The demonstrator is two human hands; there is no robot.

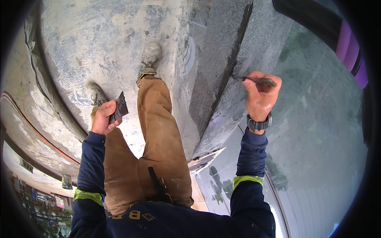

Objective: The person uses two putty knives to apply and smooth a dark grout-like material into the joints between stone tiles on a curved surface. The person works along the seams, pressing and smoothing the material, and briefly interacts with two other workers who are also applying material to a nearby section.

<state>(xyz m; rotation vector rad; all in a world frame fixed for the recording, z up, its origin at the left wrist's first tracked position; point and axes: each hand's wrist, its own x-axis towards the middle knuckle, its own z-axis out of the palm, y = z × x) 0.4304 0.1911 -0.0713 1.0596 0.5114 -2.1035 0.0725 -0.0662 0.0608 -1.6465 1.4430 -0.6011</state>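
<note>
My right hand (262,97), with a dark watch at its wrist, is closed around a slim dark spatula-like tool (265,81). The thin tip of that tool points left and is at or just over a dark seam (226,85) along the grey ledge (256,43); whether it touches, I cannot tell. In front of my left leg, my left hand (104,117) grips a small flat dark scraper-like plate (121,106). Its upper edge looks ragged, with dark material on it. The fingers partly cover this plate.
My boots (151,55) stand on a stained concrete floor (99,31). A large glass pane (313,119) rises to the right of the ledge. Along the left run a dark raised edge (51,91) and an orange hose or cord (43,137). Purple rounded shapes (349,47) are at far right.
</note>
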